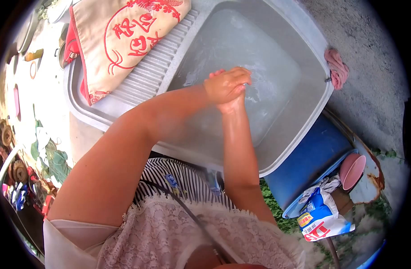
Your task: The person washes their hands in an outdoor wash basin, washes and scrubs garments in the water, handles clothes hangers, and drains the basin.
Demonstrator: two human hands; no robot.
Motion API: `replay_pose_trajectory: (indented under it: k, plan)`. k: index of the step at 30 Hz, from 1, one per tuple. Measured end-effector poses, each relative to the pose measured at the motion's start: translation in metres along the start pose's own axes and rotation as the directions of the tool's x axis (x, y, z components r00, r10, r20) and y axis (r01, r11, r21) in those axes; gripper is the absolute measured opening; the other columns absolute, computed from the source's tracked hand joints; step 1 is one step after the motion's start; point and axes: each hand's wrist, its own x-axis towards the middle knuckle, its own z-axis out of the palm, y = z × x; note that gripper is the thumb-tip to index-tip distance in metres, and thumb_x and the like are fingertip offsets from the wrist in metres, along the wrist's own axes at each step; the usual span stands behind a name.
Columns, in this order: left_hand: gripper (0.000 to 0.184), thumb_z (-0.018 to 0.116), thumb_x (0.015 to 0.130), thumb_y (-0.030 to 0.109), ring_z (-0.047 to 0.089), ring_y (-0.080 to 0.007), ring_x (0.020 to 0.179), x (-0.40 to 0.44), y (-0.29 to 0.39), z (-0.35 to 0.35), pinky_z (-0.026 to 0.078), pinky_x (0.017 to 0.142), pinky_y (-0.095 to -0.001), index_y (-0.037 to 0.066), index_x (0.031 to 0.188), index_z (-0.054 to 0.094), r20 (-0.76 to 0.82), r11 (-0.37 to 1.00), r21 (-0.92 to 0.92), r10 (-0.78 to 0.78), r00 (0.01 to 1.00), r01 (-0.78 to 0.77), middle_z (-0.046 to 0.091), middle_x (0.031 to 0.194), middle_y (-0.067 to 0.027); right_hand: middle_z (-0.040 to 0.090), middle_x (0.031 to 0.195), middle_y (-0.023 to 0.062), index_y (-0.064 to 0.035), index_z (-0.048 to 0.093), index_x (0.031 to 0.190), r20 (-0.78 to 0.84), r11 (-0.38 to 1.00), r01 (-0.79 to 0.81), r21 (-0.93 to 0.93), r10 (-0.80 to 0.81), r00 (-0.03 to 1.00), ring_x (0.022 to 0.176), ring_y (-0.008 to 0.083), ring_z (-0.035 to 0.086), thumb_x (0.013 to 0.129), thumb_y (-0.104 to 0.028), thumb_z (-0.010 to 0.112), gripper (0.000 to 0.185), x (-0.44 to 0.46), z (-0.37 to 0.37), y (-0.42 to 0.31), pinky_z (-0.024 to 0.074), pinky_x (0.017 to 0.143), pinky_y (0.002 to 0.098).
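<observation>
Over the water in the grey wash basin [284, 130], my two wet hands are pressed together. My left hand [225, 86] lies on top, its fingers closed round my right hand [232, 106]. Only parts of my right hand show below and behind the left one; reddish fingertips curl up beside the left hand. The palms are hidden where they meet. The water [254, 54] below looks cloudy, with light glinting off it. No other item shows in either hand.
A cream cloth with red print [133, 33] lies over the ribbed washboard [147, 80] on the left. A pink rag [336, 69] hangs on the right rim. Beyond it stand a blue barrel [313, 157], a pink bowl [352, 171] and a detergent bag [322, 215].
</observation>
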Motion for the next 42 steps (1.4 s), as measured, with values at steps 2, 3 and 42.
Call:
replay_pose_trajectory:
  k: [2, 3, 42]
  plan:
    - [0.025, 0.062, 0.099, 0.024, 0.062, -0.0352, 0.114, 0.002, -0.01, -0.004, 0.051, 0.094, -0.0466, 0.004, 0.114, 0.062, 0.047, 0.985, 0.149, -0.095, 0.994, 0.087, 0.067, 0.113, -0.0174, 0.063, 0.124, 0.0086, -0.0074, 0.059, 0.128, -0.277, 0.996, 0.069, -0.061, -0.083, 0.957, 0.117, 0.0272, 0.061, 0.11, -0.045, 0.048, 0.043, -0.005, 0.038, 0.001, 0.0506, 0.106, 0.0461]
    - [0.021, 0.061, 0.099, 0.023, 0.065, -0.0335, 0.107, 0.003, -0.016, -0.007, 0.054, 0.088, -0.0456, 0.005, 0.109, 0.064, 0.059, 0.964, 0.232, -0.145, 0.988, 0.128, 0.069, 0.107, -0.0155, 0.063, 0.127, 0.0101, -0.0065, 0.058, 0.131, -0.352, 0.969, 0.143, -0.2, -0.207, 0.913, 0.118, 0.0278, 0.062, 0.111, -0.046, 0.047, 0.045, -0.004, 0.054, 0.01, 0.0508, 0.106, 0.0461]
    - [0.03, 0.061, 0.093, 0.016, 0.054, -0.0317, 0.132, 0.044, -0.049, -0.024, 0.04, 0.118, -0.0456, 0.008, 0.122, 0.068, 0.575, 0.516, 0.694, 0.023, 0.818, -0.502, 0.063, 0.132, -0.0115, 0.076, 0.11, 0.0178, -0.0009, 0.073, 0.114, 0.81, -0.184, 0.812, -0.553, -0.347, 0.473, 0.105, 0.0385, 0.071, 0.106, -0.035, 0.036, 0.051, -0.026, 0.114, 0.036, 0.0535, 0.096, 0.0518]
